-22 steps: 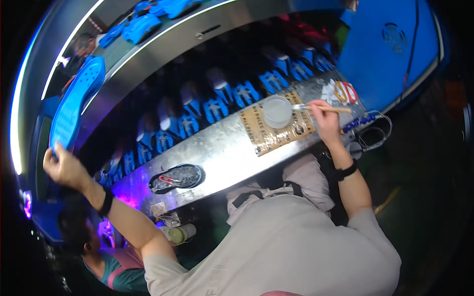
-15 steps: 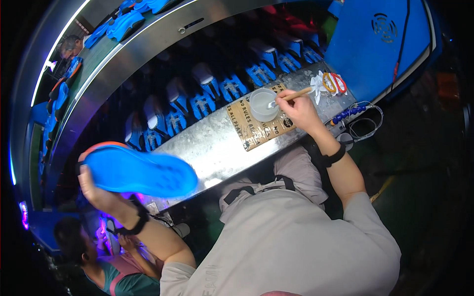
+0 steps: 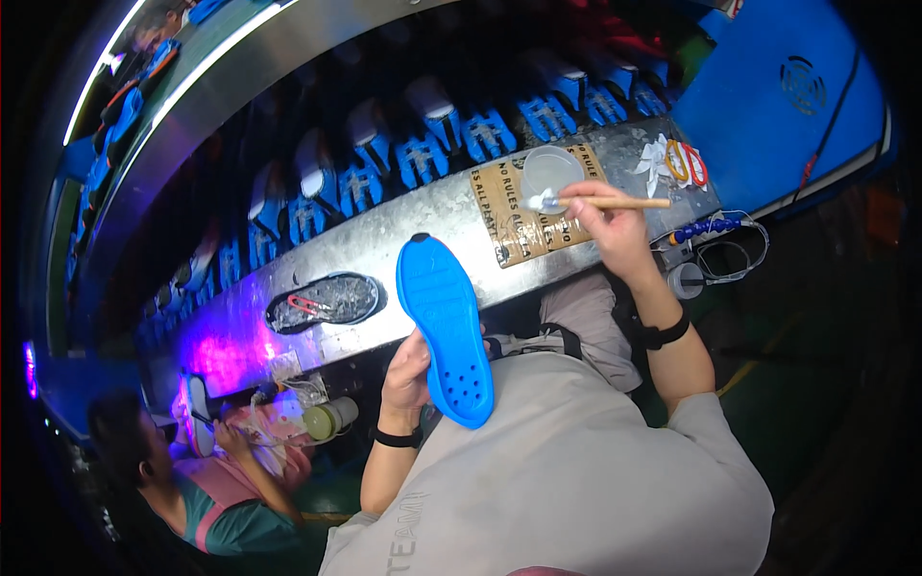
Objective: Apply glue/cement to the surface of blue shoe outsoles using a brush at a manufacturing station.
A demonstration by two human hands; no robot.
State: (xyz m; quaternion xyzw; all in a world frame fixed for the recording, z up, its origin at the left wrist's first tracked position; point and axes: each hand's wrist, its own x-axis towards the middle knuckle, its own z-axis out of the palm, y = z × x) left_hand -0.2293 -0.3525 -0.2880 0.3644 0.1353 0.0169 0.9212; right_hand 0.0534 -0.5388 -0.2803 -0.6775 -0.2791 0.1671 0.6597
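- Left hand (image 3: 408, 370): short of the near edge of the surface (image 3: 437, 216), fingers curled, gripping.
- Left forearm (image 3: 389, 470): pointed toward the surface.
- Right hand (image 3: 615, 226): at the surface's near edge, pinching.
- Right forearm (image 3: 663, 298): angled inward.

Left hand (image 3: 408, 370) grips a blue shoe sole (image 3: 447, 322) by its left edge, perforated end nearest the torso. Right hand (image 3: 617, 230) holds a wooden-handled brush (image 3: 629, 203) roughly level, bristles at the near rim of a clear round tub (image 3: 552, 170) on a cardboard sheet (image 3: 514, 230); rim contact indeterminate. Black sole-shaped piece (image 3: 351, 298), red-marked, lies left of the blue sole on the metal bench (image 3: 373, 240).
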